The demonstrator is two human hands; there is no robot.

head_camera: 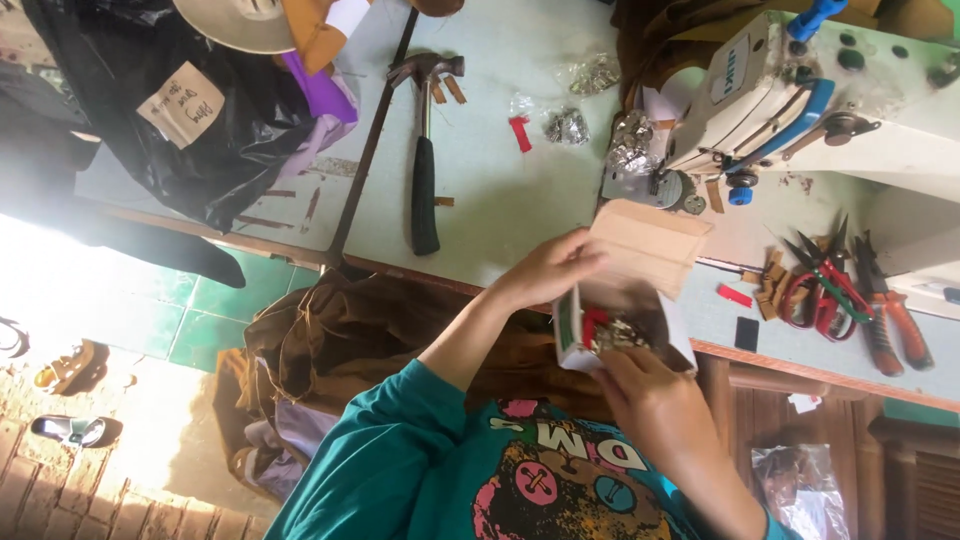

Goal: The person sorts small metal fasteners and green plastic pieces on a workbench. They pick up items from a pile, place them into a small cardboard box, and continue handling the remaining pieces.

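I hold a small open cardboard box above the table's near edge, in front of my chest. It has white and green sides and a raised tan lid flap. Inside lie shiny metal pieces and something red. My left hand grips the box's far left edge by the flap. My right hand is closed on the box from the near side, with its fingertips at the metal pieces.
A pale green worktable carries a black-handled hammer, small bags of metal hardware, a white sewing machine, and red-handled scissors and pliers. A black plastic bag lies at far left. Brown cloth hangs below the edge.
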